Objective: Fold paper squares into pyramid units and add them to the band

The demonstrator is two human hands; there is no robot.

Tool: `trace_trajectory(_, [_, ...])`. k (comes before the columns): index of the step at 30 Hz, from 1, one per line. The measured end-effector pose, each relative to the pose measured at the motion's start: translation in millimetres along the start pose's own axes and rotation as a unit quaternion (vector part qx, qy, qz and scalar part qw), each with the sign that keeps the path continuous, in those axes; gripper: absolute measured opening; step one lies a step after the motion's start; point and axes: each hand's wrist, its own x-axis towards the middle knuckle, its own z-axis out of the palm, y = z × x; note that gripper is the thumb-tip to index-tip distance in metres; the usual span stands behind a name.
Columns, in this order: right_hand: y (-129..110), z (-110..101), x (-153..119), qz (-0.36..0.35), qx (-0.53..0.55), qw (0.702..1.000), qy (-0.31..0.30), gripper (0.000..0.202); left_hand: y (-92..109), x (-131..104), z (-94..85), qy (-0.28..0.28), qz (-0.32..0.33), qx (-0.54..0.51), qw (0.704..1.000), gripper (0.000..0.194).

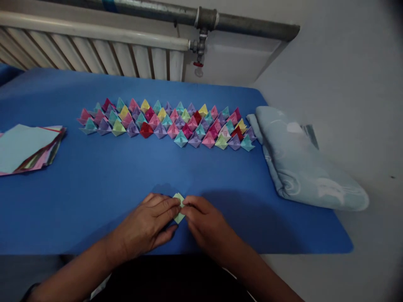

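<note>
A small folded square of pale green origami paper (178, 219) lies on the blue table near its front edge, one corner pointing away from me. From the left, my left hand (147, 220) holds it down with the fingertips, the thumb resting lower beside it. My right hand (206, 224) is closed, its thumb and forefinger pinching at the paper's right corner. The fingers cover much of the paper, so its folds are partly hidden. Beyond my hands stand rows of small folded paper boats (146, 130) in pink, purple, teal, yellow, green and red.
At the left, a stack of coloured paper sheets (28, 147) lies on the blue table (119, 167). A folded grey-green blanket (302, 163) sits at the right edge by the wall. Behind the table are a white radiator (94, 50) and a metal pipe (252, 27) with a valve.
</note>
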Motion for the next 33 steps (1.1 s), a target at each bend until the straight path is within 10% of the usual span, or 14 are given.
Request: trace_trajectory(33, [9.5, 4.7, -2.2, -0.044, -0.149, 0.987, 0.046, 0.022, -7.7, 2.4, -2.0, -0.016, -0.008, -0.058, 0.998, 0.037])
